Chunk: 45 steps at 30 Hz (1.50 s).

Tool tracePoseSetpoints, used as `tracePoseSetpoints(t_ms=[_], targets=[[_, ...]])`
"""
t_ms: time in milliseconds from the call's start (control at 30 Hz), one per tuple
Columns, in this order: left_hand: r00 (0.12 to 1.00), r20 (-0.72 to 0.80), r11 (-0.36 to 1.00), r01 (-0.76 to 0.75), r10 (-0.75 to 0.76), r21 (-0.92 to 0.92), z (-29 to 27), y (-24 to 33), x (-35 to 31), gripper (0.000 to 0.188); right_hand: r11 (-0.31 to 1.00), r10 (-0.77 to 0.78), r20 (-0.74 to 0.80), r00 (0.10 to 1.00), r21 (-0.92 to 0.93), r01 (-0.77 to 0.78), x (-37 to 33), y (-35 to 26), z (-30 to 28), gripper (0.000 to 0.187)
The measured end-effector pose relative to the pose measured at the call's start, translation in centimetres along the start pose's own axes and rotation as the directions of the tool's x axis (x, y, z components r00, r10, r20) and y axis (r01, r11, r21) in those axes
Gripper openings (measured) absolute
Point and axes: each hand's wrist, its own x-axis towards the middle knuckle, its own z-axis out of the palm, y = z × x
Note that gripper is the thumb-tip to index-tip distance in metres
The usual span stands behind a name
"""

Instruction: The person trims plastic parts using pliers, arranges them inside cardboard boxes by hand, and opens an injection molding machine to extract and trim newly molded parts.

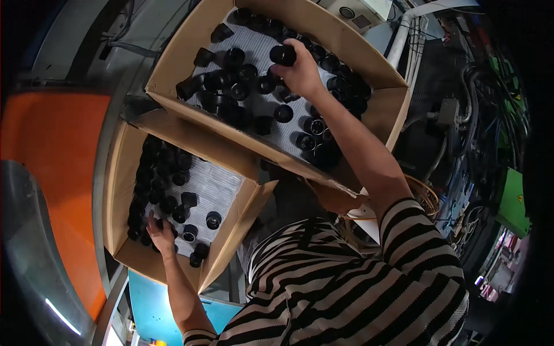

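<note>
My right hand [301, 74] is over the larger cardboard box [277, 155], its fingers closed round a short black cylindrical part [283, 55]. Loose black parts of the same kind lie beneath it on a ribbed grey-white liner [262, 49], some upright and some tipped over. Down in the smaller cardboard box [228, 236] at the left is my left hand [161, 234], thumb and fingers closed about another black cylindrical part [158, 223]. More black parts [151, 179] crowd that box's left side, and a few stand apart, such as one hollow part [213, 219].
An orange panel [57, 150] and a curved dark cover [34, 230] stand at the left. Below the smaller box is a light blue surface [153, 303]. Cables, pipes [404, 43] and a green housing [513, 202] occupy the right. A coiled brownish hose [424, 196] hangs by my right arm.
</note>
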Motion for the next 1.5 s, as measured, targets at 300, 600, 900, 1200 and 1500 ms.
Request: tracePoseSetpoints(t_ms=[300,600,900,1200,1500], targets=[[0.972,0.237,0.999,0.001,-0.009,0.034,2.9,5.5,0.2,0.061,0.973,0.227,0.121,0.966,-0.06,-0.221,3.1,7.5,3.8,0.084],[0.983,0.175,0.989,0.027,-0.053,0.145,3.2,4.3,-1.1,0.036,0.834,0.239,0.481,0.843,-0.546,0.075,-6.0,6.5,2.8,0.068],[0.975,-0.083,0.946,-0.221,0.207,-0.237,-6.5,24.7,3.3,0.021,0.963,0.004,0.294,0.956,-0.259,0.076,-3.9,9.1,1.6,0.047],[0.622,-0.087,0.627,-0.779,0.778,0.033,1.1,43.7,14.7,0.026,0.976,-0.022,0.099,0.995,-0.215,0.043,1.7,9.0,2.3,0.05],[0.809,-0.309,0.804,-0.567,0.501,-0.18,-4.9,32.6,9.0,0.026,0.803,-0.187,0.699,0.69,-0.295,0.518,-8.3,7.5,-3.8,0.03]])
